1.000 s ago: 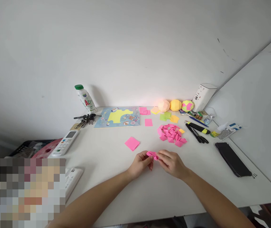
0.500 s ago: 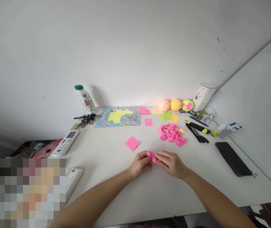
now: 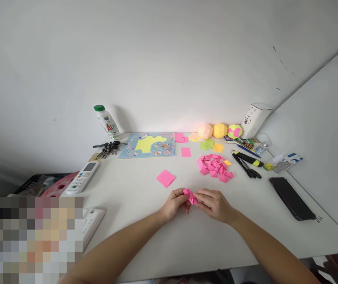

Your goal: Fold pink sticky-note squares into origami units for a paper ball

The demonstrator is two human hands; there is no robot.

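A small folded pink paper (image 3: 190,196) is held up between my two hands near the middle of the table. My left hand (image 3: 174,204) pinches its left side, and the fingers of my right hand (image 3: 213,203) close on its right edge. Square pink sheets (image 3: 165,178) lie just beyond my left hand. Past my right hand, a heap of folded pink pieces (image 3: 214,165) rests on the white table (image 3: 133,197). One more pink square (image 3: 185,152) lies flat farther back.
At the back are a bottle (image 3: 108,122), keys (image 3: 109,148), a blue sticker sheet (image 3: 164,146), paper balls (image 3: 220,130) and a white box (image 3: 255,120). Scissors (image 3: 247,167), a cutter (image 3: 248,158) and a black pouch (image 3: 292,198) lie right. A remote (image 3: 82,178) is left.
The folded pink paper has tilted slightly between my fingers. Both hands keep nearly the same place and grip, while the whole view has shifted a little.
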